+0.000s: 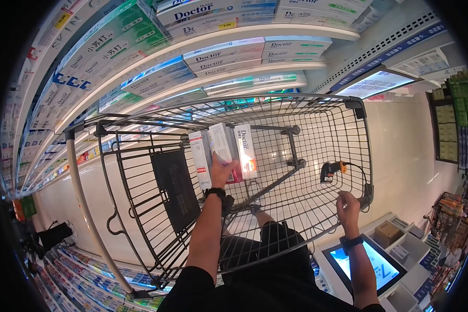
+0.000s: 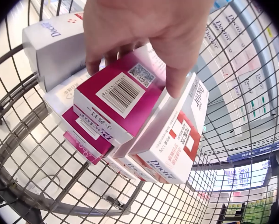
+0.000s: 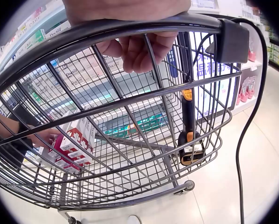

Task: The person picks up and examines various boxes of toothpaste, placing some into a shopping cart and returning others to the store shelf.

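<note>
My left hand (image 1: 222,171) reaches into the shopping cart from above. In the left wrist view its thumb and fingers grip a magenta toothpaste box (image 2: 118,95) with a barcode on its end. White and red toothpaste boxes (image 2: 169,144) stand close on one side of it. A larger white box (image 2: 53,44) lies on the other side, and more magenta boxes (image 2: 86,133) sit underneath. My right hand (image 1: 347,208) is at the cart's near rim (image 3: 106,28), fingers loosely curled over the inner side and holding nothing in the right wrist view.
A black and orange handheld scanner (image 3: 189,126) with a cable hangs inside the cart's far end. Shelves of toothpaste boxes (image 1: 151,75) run along the cart's far side. A lit display screen (image 1: 369,265) stands at the lower right. The cart's handle bar (image 1: 86,197) is at the left.
</note>
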Tool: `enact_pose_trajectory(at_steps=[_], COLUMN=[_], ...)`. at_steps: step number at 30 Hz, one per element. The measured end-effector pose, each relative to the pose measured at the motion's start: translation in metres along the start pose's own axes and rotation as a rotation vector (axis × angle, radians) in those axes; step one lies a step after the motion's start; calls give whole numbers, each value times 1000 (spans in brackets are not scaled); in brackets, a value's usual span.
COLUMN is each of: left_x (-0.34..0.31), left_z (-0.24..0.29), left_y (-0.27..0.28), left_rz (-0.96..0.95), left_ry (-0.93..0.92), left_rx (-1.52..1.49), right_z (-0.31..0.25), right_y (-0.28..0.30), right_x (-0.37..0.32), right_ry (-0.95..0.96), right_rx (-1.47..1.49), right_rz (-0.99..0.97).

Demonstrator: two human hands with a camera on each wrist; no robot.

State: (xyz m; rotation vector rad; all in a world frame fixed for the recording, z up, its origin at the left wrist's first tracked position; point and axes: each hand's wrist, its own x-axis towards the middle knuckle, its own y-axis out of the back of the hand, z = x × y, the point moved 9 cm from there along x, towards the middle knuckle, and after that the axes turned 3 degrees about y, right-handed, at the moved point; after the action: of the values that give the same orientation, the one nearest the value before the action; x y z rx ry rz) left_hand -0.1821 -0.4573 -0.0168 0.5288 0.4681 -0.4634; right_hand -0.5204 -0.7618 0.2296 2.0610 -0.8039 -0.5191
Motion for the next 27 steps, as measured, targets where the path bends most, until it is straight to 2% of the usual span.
enact_pose_trajectory(at_steps=[4, 7, 10, 16, 22, 25, 27], left_x=[-12, -17, -17, -25, -25, -22, -18], left_z=[25, 34, 34, 39, 35, 35, 28], left_y=[6, 0, -3, -13, -17, -12, -12], left_rz=[98, 70, 75, -25, -9, 61, 43], left_ry=[7, 51, -35, 67, 23, -47, 10], left_rx=[106, 171, 129, -18, -47, -75, -28], right_z=[-3, -1, -1, 1, 1, 1, 1], right_y=[1, 1, 1, 0, 0, 0, 0], right_x=[1, 1, 1, 0, 0, 0, 0], right_ry=[5, 4, -6, -2, -5, -5, -7], right_rx=[-1, -4, -6, -8, -8, -3, 1], right_rz=[0, -2, -4, -3, -2, -1, -1])
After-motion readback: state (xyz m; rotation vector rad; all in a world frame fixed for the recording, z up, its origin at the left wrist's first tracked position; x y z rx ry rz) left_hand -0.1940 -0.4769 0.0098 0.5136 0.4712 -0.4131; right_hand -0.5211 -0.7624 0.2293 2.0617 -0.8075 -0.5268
